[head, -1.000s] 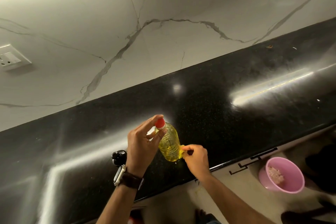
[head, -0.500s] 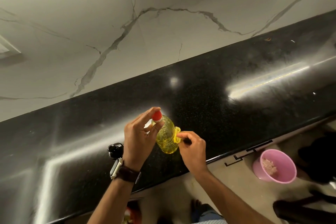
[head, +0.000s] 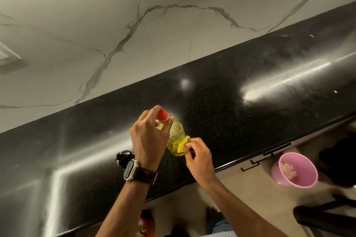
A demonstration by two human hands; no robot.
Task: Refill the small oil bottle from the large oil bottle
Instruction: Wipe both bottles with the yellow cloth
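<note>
Left hand (head: 148,138) gripped bottle (head: 174,138) neck, fingers curled just under red cap (head: 162,115). Right hand (head: 199,158) pinched yellow handle (head: 182,145) btwn thumb & fingertips, on black counter (head: 250,121).

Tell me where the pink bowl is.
In the head view the pink bowl sits low on the right, on the floor below the black counter's front edge, right of the right hand.

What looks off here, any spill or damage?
No spill shows on the black counter. The oil bottle stands capped with a red cap under the left hand; the right hand pinches a yellow piece against its side. Odd: a pink bowl on the floor.
</note>
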